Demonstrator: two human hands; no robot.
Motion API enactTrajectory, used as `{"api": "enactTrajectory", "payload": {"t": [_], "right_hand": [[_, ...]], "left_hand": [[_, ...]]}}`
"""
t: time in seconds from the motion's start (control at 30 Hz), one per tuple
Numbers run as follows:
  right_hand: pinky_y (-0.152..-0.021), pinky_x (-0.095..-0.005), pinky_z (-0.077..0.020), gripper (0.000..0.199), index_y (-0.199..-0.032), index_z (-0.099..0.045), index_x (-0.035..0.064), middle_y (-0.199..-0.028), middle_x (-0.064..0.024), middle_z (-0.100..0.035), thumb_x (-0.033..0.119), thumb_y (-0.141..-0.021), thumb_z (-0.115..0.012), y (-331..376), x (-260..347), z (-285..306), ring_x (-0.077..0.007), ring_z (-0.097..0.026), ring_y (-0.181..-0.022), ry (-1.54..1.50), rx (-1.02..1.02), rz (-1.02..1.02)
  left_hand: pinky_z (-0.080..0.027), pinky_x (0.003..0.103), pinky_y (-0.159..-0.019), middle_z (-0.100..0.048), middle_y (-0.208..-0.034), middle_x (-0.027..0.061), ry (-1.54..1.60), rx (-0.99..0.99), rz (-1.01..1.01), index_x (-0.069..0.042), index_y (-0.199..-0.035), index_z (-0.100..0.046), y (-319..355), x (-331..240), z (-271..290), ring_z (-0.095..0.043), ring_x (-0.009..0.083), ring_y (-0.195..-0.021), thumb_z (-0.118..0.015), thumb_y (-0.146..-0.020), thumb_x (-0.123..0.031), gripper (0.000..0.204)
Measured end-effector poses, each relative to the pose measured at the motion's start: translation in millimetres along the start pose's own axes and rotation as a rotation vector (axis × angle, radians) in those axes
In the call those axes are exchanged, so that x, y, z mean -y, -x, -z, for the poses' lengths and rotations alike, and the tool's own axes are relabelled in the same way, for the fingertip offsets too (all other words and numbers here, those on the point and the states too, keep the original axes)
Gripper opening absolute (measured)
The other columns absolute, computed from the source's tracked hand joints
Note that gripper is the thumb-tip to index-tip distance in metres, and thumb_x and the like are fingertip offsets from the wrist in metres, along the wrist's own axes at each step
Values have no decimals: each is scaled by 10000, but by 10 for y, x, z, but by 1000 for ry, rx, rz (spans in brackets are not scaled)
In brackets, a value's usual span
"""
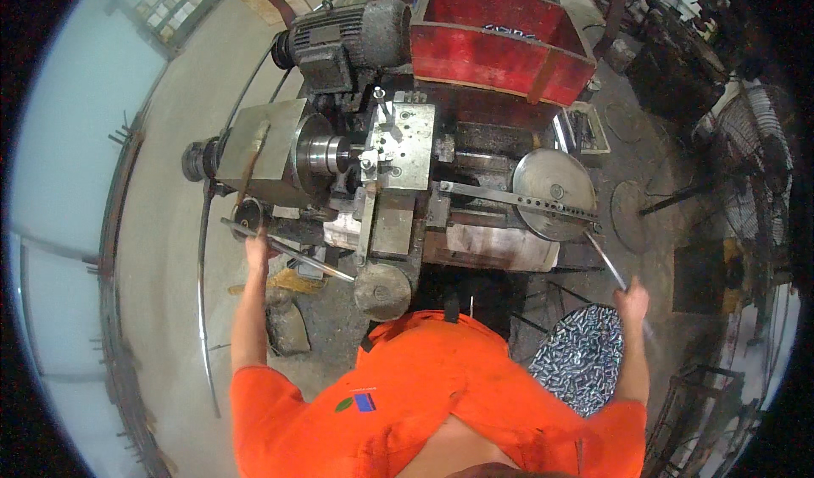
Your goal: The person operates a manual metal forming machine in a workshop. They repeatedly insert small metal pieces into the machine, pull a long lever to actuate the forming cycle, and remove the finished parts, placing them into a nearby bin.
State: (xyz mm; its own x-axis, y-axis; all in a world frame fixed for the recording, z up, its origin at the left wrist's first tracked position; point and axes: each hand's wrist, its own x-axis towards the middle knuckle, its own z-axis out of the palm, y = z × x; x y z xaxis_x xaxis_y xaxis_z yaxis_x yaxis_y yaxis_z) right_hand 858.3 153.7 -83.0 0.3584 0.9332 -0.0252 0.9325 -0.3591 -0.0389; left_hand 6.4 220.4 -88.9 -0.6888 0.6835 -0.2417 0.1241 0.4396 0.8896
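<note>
My left hand (256,247) is closed around a long metal lever (315,263), which runs down to a round disc (381,291) at the machine's near side. On the right, my right hand (632,298) grips another metal lever (604,256) near its lower end. That lever slants up to a large steel disc (555,191) with a perforated flat bar (517,198) across it. Between the hands stands a lathe-like machine, with a metal tool block (403,143) in the middle and a spindle (326,152) to its left.
A red box (500,50) holding a few small metal pieces sits at the back, beside a dark electric motor (348,44). Many small metal parts (581,359) lie heaped beside my right forearm. A caged fan (755,143) stands far right; a long thin rod (203,308) is at left.
</note>
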Motion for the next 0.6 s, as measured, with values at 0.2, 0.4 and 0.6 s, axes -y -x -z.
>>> {"api": "enactTrajectory", "payload": {"t": [0.2, 0.4, 0.6], "right_hand": [[-776, -469, -449, 728, -1263, -453, 46, -1018, -191, -586, 231, -586, -647, -483, 241, 148, -364, -573, -876, 145, -222, -80], [-1022, -473, -293, 798, -1325, -401, 31, -1255, -222, -458, 238, -589, -631, 92, 743, -69, -387, -416, -1174, -66, -671, 195], [-1026, -468, -311, 600, -1158, -551, 41, -1199, -173, -524, 197, -583, -622, 523, 1027, -209, -370, -464, -1126, -292, -503, 198]], "left_hand": [[-541, 347, -556, -611, -751, 108, 168, 66, -11, 28, -998, -529, -48, 152, 144, -631, 220, -630, -536, -873, -454, 498], [-489, 431, -729, -644, -912, 177, -717, 145, -212, -12, -1088, -565, -208, 1053, 348, -631, 321, -831, -518, -863, -491, 532], [-511, 440, -675, -649, -826, 180, -1333, 145, -458, -40, -754, -641, 109, 1206, -277, -636, 354, -762, -574, -807, -454, 423]]}}
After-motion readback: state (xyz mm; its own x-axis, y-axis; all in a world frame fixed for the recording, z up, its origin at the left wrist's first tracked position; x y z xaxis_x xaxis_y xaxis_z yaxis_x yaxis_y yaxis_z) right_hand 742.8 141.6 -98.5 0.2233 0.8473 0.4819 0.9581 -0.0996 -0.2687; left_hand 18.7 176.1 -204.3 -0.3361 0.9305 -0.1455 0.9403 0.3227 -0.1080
